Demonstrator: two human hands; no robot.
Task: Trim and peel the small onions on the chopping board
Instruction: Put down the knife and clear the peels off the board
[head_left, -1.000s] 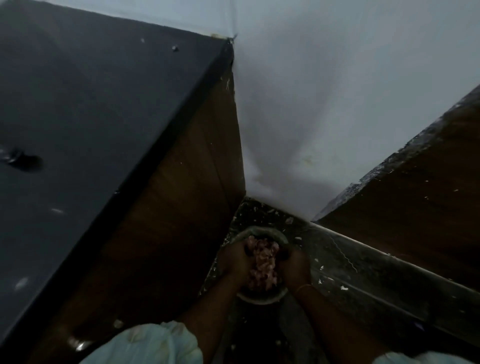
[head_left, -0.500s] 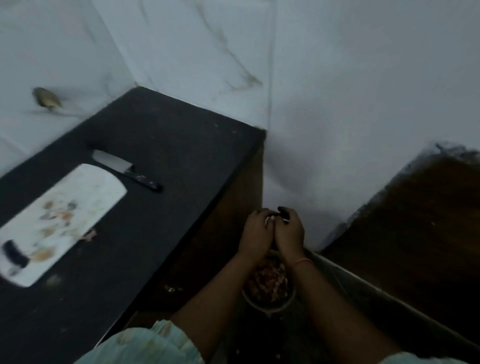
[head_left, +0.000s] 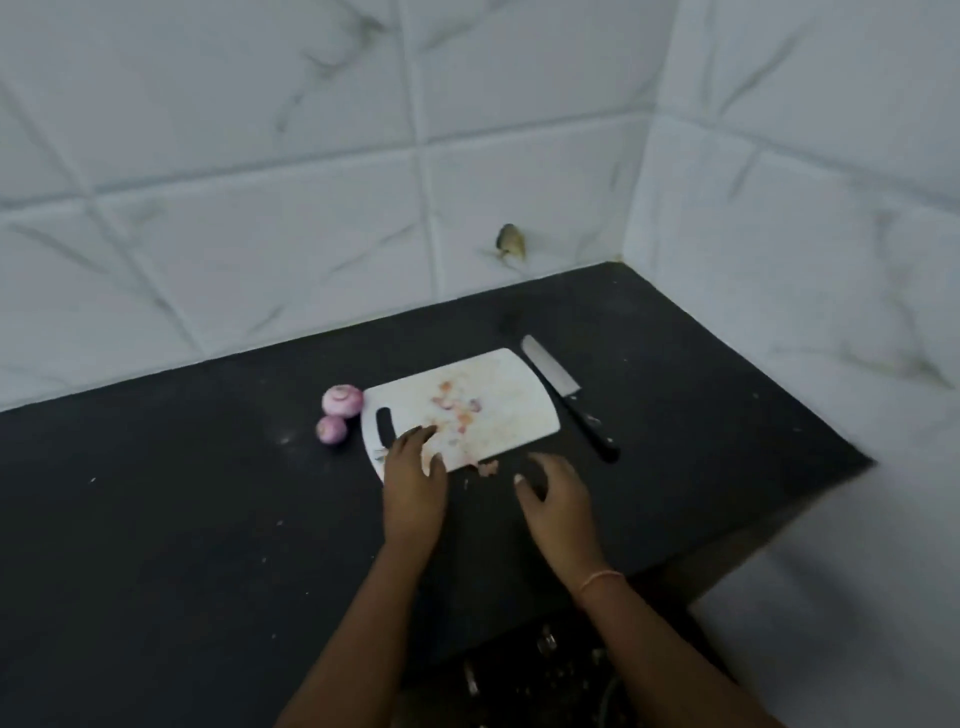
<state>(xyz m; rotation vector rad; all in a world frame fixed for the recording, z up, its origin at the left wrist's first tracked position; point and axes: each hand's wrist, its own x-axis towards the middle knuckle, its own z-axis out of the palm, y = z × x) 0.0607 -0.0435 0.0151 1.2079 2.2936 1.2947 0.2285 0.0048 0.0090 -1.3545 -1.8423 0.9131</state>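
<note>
A white chopping board (head_left: 498, 400) lies on the black counter, smeared with a few bits of onion skin (head_left: 457, 408). Two peeled purple onions sit on the counter just left of the board: the larger one (head_left: 342, 400) behind, the smaller one (head_left: 331, 430) in front. A black-handled knife (head_left: 569, 397) rests along the board's right edge. My left hand (head_left: 415, 478) is open, its fingertips on the board's near-left corner by the handle slot. My right hand (head_left: 558, 499) hovers open over the counter just in front of the board, near a scrap of peel (head_left: 487, 468).
The black counter (head_left: 182, 519) ends at a right edge (head_left: 831, 488) with a drop to a dim floor. White marbled tiles form the back wall and right wall. A small brown fitting (head_left: 511, 242) sticks out of the back wall.
My view swung up from a bowl of peels on the floor to the counter. Both hands rose from the bowl, parted, and now reach the chopping board.
</note>
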